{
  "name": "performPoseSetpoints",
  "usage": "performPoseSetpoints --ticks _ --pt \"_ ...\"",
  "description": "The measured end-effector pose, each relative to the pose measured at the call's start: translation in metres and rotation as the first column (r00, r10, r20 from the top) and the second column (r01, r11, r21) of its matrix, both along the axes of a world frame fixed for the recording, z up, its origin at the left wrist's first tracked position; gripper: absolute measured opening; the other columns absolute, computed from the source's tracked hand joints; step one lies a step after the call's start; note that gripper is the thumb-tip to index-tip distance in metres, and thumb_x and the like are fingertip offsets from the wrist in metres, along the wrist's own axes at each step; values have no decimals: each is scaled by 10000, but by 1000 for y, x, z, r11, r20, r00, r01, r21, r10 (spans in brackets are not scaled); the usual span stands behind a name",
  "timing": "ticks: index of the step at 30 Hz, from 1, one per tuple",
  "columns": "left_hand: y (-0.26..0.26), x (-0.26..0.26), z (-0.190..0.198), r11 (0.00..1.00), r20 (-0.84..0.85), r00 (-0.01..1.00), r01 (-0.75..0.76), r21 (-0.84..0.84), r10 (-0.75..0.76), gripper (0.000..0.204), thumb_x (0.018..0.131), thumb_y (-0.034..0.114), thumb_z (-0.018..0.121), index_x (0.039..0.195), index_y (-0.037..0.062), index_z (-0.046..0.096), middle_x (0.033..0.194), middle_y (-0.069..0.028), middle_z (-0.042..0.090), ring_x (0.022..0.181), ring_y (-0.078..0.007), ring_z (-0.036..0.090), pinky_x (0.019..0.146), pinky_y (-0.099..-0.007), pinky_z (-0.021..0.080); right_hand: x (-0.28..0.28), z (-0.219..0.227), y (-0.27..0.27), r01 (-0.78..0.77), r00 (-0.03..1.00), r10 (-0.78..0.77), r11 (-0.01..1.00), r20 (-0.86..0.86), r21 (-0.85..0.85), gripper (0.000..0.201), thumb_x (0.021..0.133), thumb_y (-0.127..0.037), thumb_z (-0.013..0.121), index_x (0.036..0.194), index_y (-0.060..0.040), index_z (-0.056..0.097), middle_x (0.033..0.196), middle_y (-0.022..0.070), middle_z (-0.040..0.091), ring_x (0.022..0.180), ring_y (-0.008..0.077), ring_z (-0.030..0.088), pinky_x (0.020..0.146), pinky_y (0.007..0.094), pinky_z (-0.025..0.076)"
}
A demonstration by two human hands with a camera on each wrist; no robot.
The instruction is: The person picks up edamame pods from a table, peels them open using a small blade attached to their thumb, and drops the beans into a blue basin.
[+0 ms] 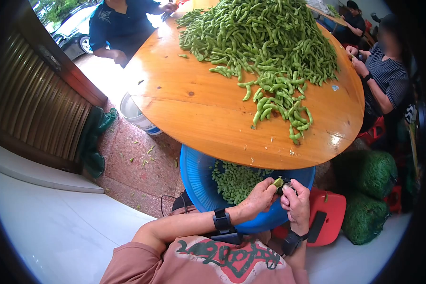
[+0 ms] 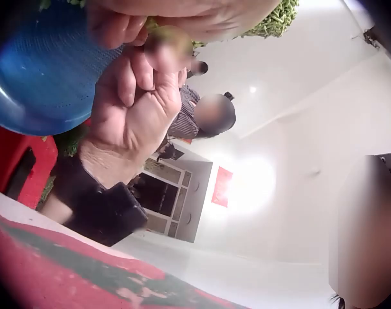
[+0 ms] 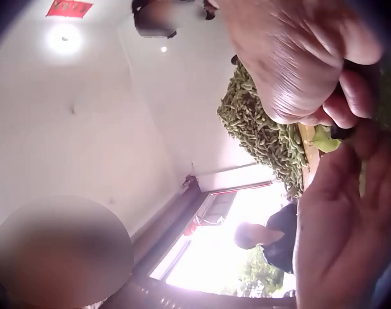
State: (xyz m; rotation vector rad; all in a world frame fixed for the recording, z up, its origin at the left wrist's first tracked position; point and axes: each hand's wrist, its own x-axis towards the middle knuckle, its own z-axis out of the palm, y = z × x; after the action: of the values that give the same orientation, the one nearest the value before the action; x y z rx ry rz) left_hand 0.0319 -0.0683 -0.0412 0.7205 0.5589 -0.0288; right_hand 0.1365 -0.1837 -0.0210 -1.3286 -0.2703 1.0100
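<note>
Over the blue basin (image 1: 189, 177), both hands meet at one green soybean pod (image 1: 278, 182). My left hand (image 1: 258, 199) pinches the pod between thumb and fingers. The right hand (image 1: 297, 201) has its fingers curled at the pod's other side, with the thumb on top. Something small and black (image 3: 340, 132) shows at the right fingertips beside the pod; what it is, I cannot tell. Shelled green beans (image 1: 236, 182) lie in the basin below. Each wrist wears a black strap. In the left wrist view the pod is blurred between the hands.
A large heap of pods (image 1: 265, 42) covers much of the round wooden table (image 1: 175, 104), with loose pods near its front. A white bucket (image 1: 132, 113) stands at left; a red stool (image 1: 329, 217) and green net sacks (image 1: 367, 175) are at right. Other people sit around.
</note>
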Motion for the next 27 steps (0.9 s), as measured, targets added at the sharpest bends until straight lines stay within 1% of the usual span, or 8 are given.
performPoseSetpoints --ticks 7,13,15,16,17,19,22,27 --pt "-1 3 -10 998 -46 997 55 15 -54 87 988 217 454 966 144 496 717 70 389 584 -32 322 488 -214 265 2 -18 -7 5 998 -3 1000 -61 24 35 951 -48 561 953 -33 593 732 -54 476 537 4 395 426 173 285" --pt "2 7 -27 1000 -85 996 4 -28 -6 98 943 181 449 916 116 518 712 58 397 588 -59 336 515 -240 295 -12 -33 2 65 972 -33 989 235 -131 67 940 -88 601 896 -37 604 661 -46 493 552 28 443 452 213 343" --pt "3 6 -29 1000 -72 997 14 14 -13 138 965 215 465 928 104 538 708 60 403 594 -62 343 507 -242 291 -16 -34 8 139 852 -16 971 524 -196 117 915 -103 639 842 -24 593 611 -36 471 561 51 468 484 256 380" --pt "4 7 -28 995 -104 994 52 83 -43 163 976 237 473 945 94 546 702 60 406 595 -61 347 505 -242 291 -17 -29 9 149 824 13 959 566 -239 161 884 -108 676 831 9 579 641 38 506 574 142 500 538 318 417" --pt "4 6 -28 984 -137 988 91 150 -71 189 987 258 482 962 85 554 697 60 409 596 -60 350 502 -242 292 -19 -29 12 148 825 14 959 565 -240 161 884 -108 676 831 9 579 641 38 506 574 142 500 538 318 417" --pt "3 6 -28 983 -115 991 93 157 -75 208 993 273 488 973 77 558 692 60 409 594 -59 350 499 -241 291 -20 -29 18 265 531 10 948 847 -177 198 854 -110 711 837 32 574 713 128 551 610 253 531 575 367 436" --pt "2 8 -32 981 -88 991 109 160 -96 220 998 277 492 985 68 560 688 59 408 592 -58 352 496 -236 292 -16 -26 20 276 463 50 940 885 -198 223 828 -108 736 838 46 575 789 188 570 662 339 544 609 405 445" --pt "2 6 -28 967 -37 988 156 201 -151 181 988 239 480 978 74 553 697 58 408 601 -57 359 495 -230 301 -12 -23 19 277 480 43 940 876 -198 213 820 -106 745 822 39 589 770 173 578 651 322 565 599 400 445"
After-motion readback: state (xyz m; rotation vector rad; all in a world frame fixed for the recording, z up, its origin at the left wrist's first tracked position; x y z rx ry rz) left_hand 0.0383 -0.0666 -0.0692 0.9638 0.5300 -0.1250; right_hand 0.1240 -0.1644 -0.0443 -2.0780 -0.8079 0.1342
